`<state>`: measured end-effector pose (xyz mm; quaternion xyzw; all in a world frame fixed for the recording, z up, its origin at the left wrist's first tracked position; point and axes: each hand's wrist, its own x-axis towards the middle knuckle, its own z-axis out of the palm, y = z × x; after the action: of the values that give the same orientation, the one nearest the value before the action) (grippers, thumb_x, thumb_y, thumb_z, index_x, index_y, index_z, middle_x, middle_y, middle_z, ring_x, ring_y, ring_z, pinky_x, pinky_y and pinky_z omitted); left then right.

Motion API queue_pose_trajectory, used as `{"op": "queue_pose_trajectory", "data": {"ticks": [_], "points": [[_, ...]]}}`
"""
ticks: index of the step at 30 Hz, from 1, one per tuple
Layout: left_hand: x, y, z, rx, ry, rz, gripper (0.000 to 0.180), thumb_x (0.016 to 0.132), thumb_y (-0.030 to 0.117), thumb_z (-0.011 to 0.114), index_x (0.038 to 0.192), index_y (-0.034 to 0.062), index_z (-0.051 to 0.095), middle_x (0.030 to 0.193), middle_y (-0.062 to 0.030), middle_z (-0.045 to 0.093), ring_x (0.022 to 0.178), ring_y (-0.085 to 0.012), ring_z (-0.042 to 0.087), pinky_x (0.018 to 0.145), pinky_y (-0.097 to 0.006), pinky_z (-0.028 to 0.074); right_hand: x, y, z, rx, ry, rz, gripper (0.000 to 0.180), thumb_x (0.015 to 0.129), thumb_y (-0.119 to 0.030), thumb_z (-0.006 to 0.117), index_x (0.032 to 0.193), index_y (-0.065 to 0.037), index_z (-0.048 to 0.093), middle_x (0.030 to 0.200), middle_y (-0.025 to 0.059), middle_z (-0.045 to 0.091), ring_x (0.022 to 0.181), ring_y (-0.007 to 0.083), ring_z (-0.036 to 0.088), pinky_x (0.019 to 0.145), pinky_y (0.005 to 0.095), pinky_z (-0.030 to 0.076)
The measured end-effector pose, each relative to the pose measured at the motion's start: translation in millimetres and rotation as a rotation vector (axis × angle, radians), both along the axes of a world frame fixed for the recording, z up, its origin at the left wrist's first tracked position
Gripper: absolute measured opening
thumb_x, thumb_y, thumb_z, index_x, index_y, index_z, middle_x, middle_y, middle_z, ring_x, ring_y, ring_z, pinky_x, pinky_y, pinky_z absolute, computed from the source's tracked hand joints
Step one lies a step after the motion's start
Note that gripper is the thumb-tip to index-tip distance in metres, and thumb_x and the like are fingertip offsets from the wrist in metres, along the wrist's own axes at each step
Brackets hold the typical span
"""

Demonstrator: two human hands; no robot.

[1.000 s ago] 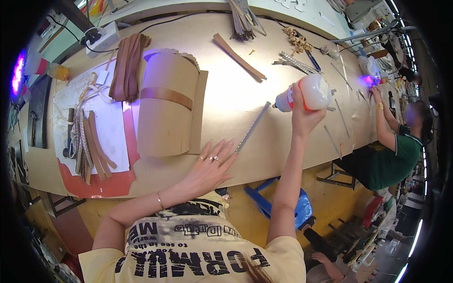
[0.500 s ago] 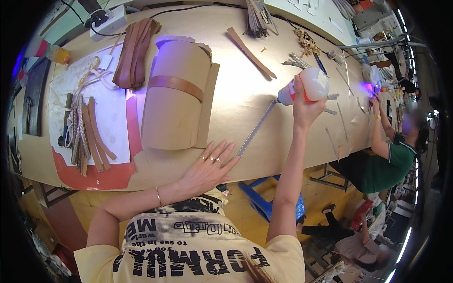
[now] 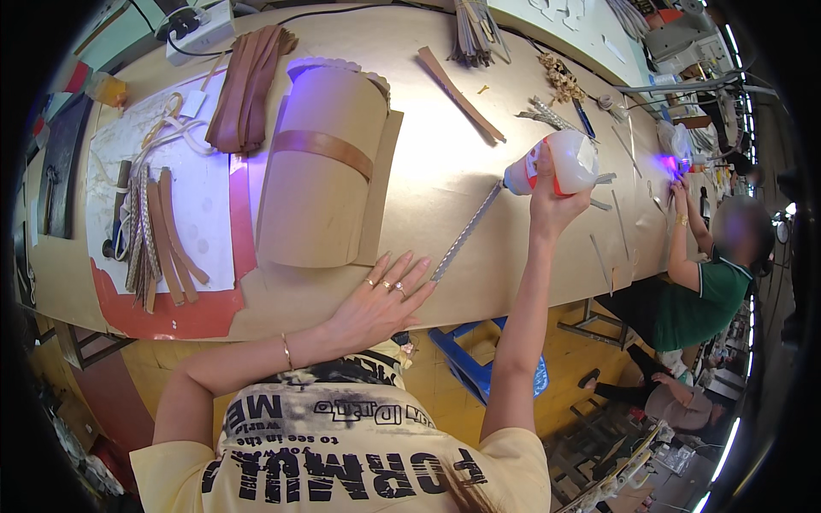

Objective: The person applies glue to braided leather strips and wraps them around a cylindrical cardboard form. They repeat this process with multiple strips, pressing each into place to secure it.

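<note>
Bundled straps (image 3: 246, 92) lie upper left on the table (image 3: 419, 197), a roll (image 3: 312, 214) beside them, a strip (image 3: 468, 230) mid-frame, with a bottle (image 3: 575, 161) farther right.

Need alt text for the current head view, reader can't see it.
A person's right hand holds a tilted white bottle, its tip at the far end of a narrow patterned strip; the left hand lies spread at the near end. To the left on the tan table sits a curved cardboard form with a brown strap.
</note>
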<state>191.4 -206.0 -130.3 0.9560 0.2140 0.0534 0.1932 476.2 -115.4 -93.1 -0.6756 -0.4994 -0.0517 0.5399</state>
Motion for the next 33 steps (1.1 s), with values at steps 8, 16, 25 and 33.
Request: {"op": "queue_pose_trajectory", "data": {"ticks": [8,16,25,33], "points": [[-0.3,0.6,-1.8,-0.036,-0.032,0.016,0.064,0.092,0.045,0.054,0.143,0.0077,0.043,0.154,-0.0189,0.029,0.143,-0.0358,0.026,0.117,-0.052,0.019,4.1,0.5,-6.7,0.051,0.058,-0.038,0.053,0.078,-0.032,0.083,0.109,0.006,0.062,0.103,0.0134,0.067,0.095,0.0224,0.065,0.087,0.0352,0.051],[21.4,4.3,17.8,-0.011,-0.113,0.011,0.065,0.091,0.042,0.057,0.141,0.0040,0.044,0.153,-0.0172,0.032,0.142,-0.0337,0.029,0.116,-0.052,0.021,4.0,-0.7,-4.6,0.050,0.042,-0.045,0.047,0.082,-0.032,0.080,0.106,0.004,0.064,0.101,0.0123,0.068,0.093,0.0199,0.065,0.085,0.0338,0.051],[109.7,55.8,-10.3,0.052,-0.132,0.151,0.064,0.091,0.041,0.058,0.138,-0.0013,0.046,0.150,-0.0164,0.037,0.140,-0.0312,0.033,0.116,-0.049,0.025,3.7,-1.4,-3.2,0.078,0.023,0.008,0.042,0.083,-0.030,0.079,0.105,0.004,0.066,0.101,0.0114,0.068,0.092,0.0193,0.065,0.084,0.0333,0.051],[103.2,57.3,-18.9,-0.005,-0.242,0.135,0.058,0.093,0.038,0.057,0.134,-0.0022,0.048,0.149,-0.0166,0.039,0.140,-0.0310,0.033,0.116,-0.048,0.024,0.2,-8.2,-4.6,0.056,0.026,-0.002,0.041,0.083,-0.030,0.079,0.103,0.004,0.066,0.099,0.0110,0.069,0.091,0.0184,0.065,0.083,0.0329,0.051]]}}
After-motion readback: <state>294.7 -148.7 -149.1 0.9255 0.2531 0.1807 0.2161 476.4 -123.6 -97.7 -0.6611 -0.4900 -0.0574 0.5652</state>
